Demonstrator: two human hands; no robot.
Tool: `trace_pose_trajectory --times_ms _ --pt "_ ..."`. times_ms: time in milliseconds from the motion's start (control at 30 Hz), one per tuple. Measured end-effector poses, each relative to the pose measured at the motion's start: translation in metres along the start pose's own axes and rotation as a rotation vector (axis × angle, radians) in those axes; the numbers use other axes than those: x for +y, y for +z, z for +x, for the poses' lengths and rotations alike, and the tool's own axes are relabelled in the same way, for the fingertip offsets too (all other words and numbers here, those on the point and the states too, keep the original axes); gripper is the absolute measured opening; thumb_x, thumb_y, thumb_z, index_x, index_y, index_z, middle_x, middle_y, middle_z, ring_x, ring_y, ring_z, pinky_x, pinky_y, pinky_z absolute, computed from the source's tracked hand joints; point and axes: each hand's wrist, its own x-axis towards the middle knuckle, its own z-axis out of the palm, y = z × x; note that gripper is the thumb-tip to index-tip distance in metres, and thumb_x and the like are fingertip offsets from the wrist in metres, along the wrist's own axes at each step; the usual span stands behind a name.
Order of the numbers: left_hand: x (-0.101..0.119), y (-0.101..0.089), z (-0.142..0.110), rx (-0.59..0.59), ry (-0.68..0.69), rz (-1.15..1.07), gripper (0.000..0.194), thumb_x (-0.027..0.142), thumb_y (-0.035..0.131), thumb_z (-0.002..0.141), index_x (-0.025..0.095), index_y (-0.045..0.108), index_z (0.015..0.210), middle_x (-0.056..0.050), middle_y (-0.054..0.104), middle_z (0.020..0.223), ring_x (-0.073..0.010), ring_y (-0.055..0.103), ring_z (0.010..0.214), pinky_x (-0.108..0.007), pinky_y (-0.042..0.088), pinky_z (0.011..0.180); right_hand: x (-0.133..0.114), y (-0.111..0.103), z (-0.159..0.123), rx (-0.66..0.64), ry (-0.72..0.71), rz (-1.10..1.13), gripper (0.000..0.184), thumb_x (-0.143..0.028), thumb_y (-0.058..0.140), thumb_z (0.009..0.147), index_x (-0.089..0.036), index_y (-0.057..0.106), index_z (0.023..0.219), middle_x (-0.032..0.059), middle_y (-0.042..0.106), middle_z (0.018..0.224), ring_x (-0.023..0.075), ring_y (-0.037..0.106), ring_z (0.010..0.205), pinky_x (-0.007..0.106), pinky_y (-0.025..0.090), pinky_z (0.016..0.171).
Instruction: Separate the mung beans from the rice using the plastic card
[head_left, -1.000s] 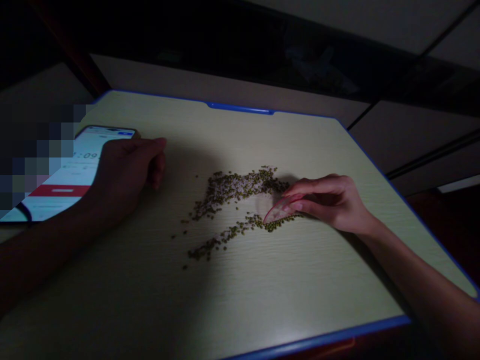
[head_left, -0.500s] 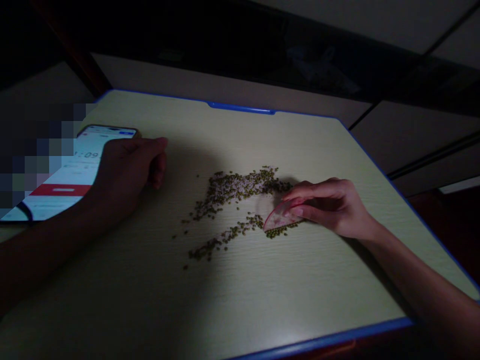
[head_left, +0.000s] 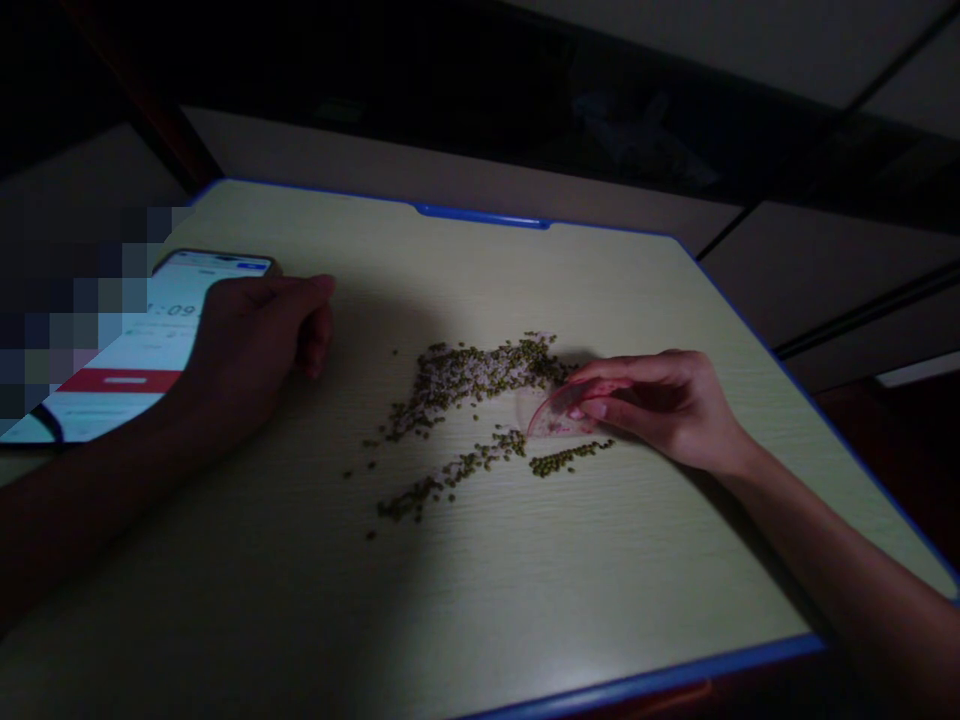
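Note:
My right hand (head_left: 660,410) pinches a clear plastic piece with a curved red edge (head_left: 559,415) between thumb and fingers, tilted over the table. Its exact kind is not plain. Just below it lies a short row of green mung beans (head_left: 562,459). To the left, a larger heap of mung beans mixed with white grains like rice (head_left: 480,372) spreads out, and a thinner band of the same mix (head_left: 450,475) trails toward me. My left hand (head_left: 266,330) rests with curled fingers beside a phone (head_left: 161,335), partly covering it; nothing shows in its fingers.
Everything lies on a pale wood-grain table (head_left: 600,580) with a blue rim. A blue handle-like strip (head_left: 484,217) sits on its far edge. Behind stand dark and light cabinet panels (head_left: 840,260). The room is dim, and shadows fall around the left arm.
The plastic piece has lifted and shifted slightly away from the short row of mung beans, uncovering it. My left hand has stayed where it was.

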Motion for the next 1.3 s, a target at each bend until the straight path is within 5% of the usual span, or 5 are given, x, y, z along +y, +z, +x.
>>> trace_pose_trajectory --times_ms 1300 --pt "-0.0025 0.0016 0.0026 0.007 0.019 -0.034 0.033 0.026 0.052 0.069 0.017 0.045 0.038 0.004 0.039 0.031 -0.0069 0.035 0.026 -0.018 0.025 0.027 0.0001 0.0073 0.0013 -0.005 -0.085 0.042 0.030 -0.004 0.068 0.068 -0.022 0.072 0.092 0.0004 0.074 0.078 0.0085 0.065 0.063 0.016 0.052 0.058"
